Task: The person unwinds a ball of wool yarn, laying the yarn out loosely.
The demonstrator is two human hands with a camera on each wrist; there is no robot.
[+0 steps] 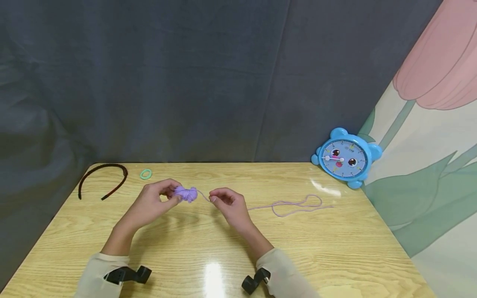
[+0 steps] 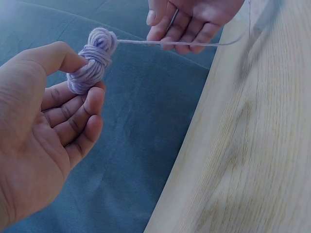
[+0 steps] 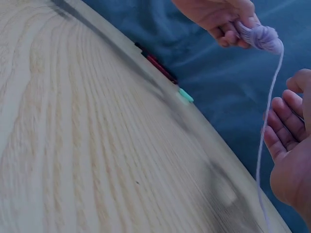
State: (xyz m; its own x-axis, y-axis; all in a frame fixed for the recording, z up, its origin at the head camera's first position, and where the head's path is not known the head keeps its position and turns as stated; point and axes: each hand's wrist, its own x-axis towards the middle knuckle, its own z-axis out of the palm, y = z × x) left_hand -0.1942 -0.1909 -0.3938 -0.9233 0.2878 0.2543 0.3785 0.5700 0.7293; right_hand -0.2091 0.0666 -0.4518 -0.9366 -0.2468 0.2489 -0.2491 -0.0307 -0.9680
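My left hand [image 1: 154, 203] pinches one end of a small bundle of lilac yarn [image 2: 92, 60], its thumb on one side and fingers on the other. The bundle is bound round its middle, giving it a bow-like shape. From its free end a single yarn strand [image 3: 272, 92] runs to my right hand [image 1: 231, 207]. The strand passes along the right fingertips [image 2: 182, 46], while the thumb stands apart from them. Beyond that hand, the loose yarn tail [image 1: 298, 203] lies in loops on the tabletop. Both hands are raised above the table.
A dark headband [image 1: 102, 165] and a mint-green ring [image 1: 145, 174] lie at the back left of the wooden table [image 1: 186, 256]. A blue animal-shaped clock [image 1: 344, 157] stands at the back right corner. Behind the table hangs a dark curtain [image 1: 179, 82].
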